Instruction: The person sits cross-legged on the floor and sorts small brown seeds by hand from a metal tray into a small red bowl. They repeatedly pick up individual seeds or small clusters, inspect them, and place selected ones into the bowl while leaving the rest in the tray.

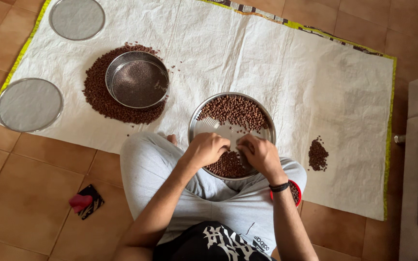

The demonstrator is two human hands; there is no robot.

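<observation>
Over the steel plate point(204, 126), left hand point(208, 149) and right hand point(259, 152) pinch with curled fingers at brown seeds point(233, 110).

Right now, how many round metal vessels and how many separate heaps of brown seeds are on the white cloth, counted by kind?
Flat mesh sieves: 2
Deep sieve: 1
Steel plate with seeds, both hands in it: 1
Loose seed heaps on the cloth: 2
Total: 6

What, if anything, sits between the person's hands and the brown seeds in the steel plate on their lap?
Nothing visible does. The left hand and right hand rest directly in the steel plate, touching the brown seeds there.
</observation>
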